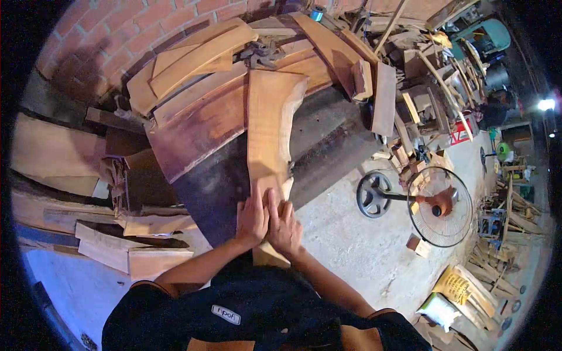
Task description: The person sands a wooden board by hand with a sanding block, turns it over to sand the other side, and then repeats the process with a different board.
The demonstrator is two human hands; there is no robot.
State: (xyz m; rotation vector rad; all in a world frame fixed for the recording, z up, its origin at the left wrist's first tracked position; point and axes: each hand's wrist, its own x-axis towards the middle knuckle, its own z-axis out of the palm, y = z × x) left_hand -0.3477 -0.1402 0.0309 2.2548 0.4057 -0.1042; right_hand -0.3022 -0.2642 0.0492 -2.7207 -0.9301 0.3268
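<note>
A long pale wooden plank (269,128) with a wavy, raw right edge runs from the dark workbench (333,140) toward my body. My left hand (253,221) rests on top of its near end, fingers stretched forward along the grain. Close beside it, my right hand (283,228) lies on the same end, its index finger extended and the others slightly bent. The two hands touch or nearly touch. What my thumbs and palms do underneath is hidden. Beyond the plank, several curved boards (199,55) are stacked across the bench.
A standing fan (439,207) with a round black base (374,195) is on the concrete floor to the right. Wood offcuts (158,260) lie at the left. A yellow sack (453,286) sits at lower right. A brick wall (111,47) closes off the back left.
</note>
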